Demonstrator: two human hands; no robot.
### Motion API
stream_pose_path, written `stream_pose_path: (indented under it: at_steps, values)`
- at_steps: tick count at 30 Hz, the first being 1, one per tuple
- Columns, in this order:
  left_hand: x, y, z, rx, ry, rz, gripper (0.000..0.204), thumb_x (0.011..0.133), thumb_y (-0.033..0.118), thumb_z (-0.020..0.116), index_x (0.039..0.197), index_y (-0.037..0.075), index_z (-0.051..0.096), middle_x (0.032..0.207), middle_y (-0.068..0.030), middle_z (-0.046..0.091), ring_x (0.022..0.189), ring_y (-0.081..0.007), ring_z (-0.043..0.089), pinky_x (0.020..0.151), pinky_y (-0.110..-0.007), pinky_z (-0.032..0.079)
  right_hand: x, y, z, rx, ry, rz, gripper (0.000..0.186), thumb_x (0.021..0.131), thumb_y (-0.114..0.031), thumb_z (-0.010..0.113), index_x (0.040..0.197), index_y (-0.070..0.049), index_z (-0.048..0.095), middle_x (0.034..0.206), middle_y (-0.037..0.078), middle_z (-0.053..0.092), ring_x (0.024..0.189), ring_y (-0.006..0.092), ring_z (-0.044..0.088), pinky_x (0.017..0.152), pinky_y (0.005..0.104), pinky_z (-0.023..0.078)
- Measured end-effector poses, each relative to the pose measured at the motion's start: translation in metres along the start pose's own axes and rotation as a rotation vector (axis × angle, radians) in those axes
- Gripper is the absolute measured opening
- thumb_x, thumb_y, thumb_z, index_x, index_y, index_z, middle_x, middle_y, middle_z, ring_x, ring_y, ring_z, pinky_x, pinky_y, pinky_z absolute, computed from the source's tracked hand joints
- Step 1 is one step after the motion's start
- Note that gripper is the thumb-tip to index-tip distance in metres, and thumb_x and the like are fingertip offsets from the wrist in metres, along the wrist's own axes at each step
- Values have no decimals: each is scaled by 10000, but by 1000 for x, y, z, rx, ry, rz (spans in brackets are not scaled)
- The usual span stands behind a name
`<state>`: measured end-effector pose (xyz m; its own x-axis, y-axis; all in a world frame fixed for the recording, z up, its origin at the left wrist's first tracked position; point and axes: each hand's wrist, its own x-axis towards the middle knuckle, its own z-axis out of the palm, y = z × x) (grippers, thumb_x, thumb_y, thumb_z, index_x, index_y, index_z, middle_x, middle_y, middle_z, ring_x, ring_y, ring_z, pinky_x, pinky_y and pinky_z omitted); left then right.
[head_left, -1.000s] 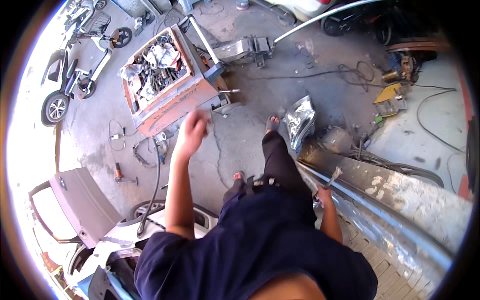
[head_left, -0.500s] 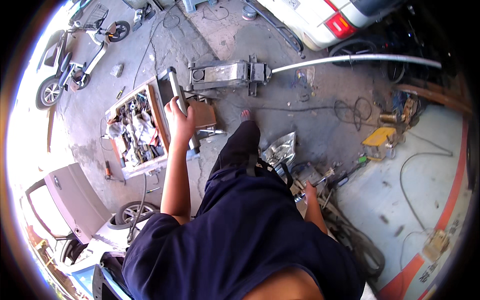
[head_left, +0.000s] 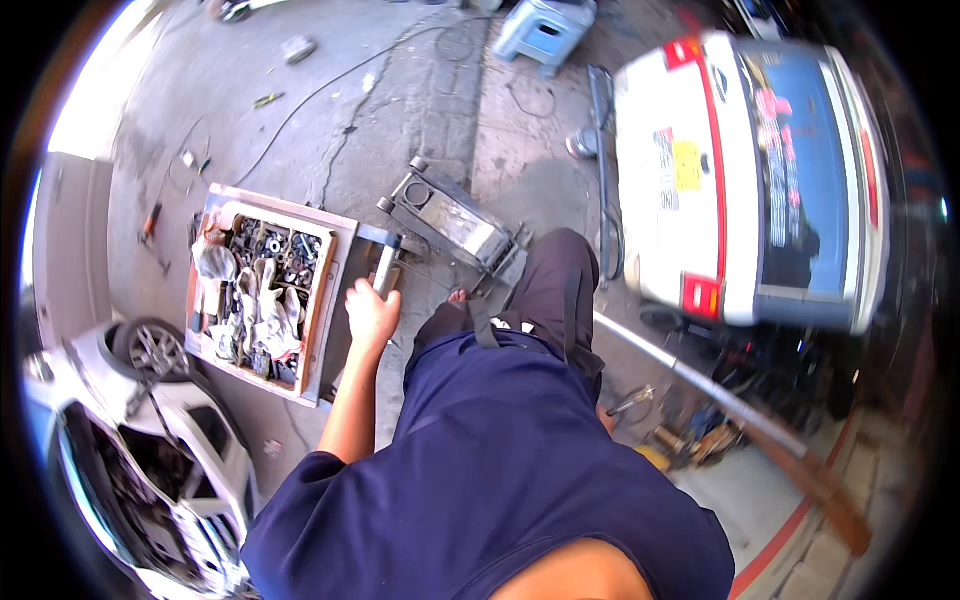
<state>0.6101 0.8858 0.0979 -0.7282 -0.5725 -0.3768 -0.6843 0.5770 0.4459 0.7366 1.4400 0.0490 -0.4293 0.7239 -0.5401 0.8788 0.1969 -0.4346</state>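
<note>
My left hand (head_left: 371,320) is closed on the metal handle (head_left: 385,265) at the right side of a tool cart (head_left: 345,300), whose open top tray (head_left: 320,260) is piled with metal tools, small parts and rags (head_left: 272,310). My right hand (head_left: 606,418), mostly hidden behind my leg, grips a metal tool (head_left: 630,398) that sticks out to the right. Just beyond the cart lies a low floor jack (head_left: 460,225). A long silver pole (head_left: 680,370) runs past my right leg.
A white van (head_left: 660,250) stands at right, a stripped white car (head_left: 200,440) with a wheel (head_left: 150,350) at lower left. A blue plastic stool (head_left: 545,30) is ahead, a cable (head_left: 265,150) crosses the floor. Scattered parts and a yellow item (head_left: 655,457) lie at lower right.
My left hand has reached the cart's handle and closed on it. The view has swung rightward, bringing more of the van into sight, and my legs have stepped forward.
</note>
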Motion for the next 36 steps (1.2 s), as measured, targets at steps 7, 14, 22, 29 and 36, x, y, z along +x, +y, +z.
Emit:
stream_pose_path:
  at_steps: [7,14,22,29,36]
  values:
    - [2,15,0,-22,10,-149,230,733,154,584,884,-17,561,789,-267,624,774,-428,633,729,-516,517,110,-214,69,-312,-174,-190,393,845,-339,693,900,47,645,828,136,655,767,237,622,730,371,480]
    - [3,39,33,217,228,-491,202,610,151,644,799,91,607,761,-118,618,732,-338,596,680,-456,466,265,-460,251,-636,-314,-627,478,841,-371,688,944,93,640,889,175,676,847,268,637,807,386,475]
    - [22,170,30,172,228,-1559,855,769,279,674,1471,69,233,1462,-216,298,1317,-383,346,1074,-462,324,206,-802,469,-714,-713,-1193,461,899,-363,604,695,50,617,617,151,617,615,250,578,636,414,448]
    - [31,246,229,-1047,-520,-1288,612,815,312,610,1355,80,438,1317,-284,510,1091,-400,598,906,-460,480,68,-940,615,-1027,-904,-1602,421,885,-302,624,637,35,580,560,135,575,511,234,530,558,419,427]
    - [231,230,231,-1568,-544,-1258,550,833,306,589,1317,74,468,1276,-269,530,1065,-392,607,880,-466,487,3,-994,754,-951,-1012,-985,265,871,-255,657,852,0,589,775,64,588,645,180,549,582,369,453]
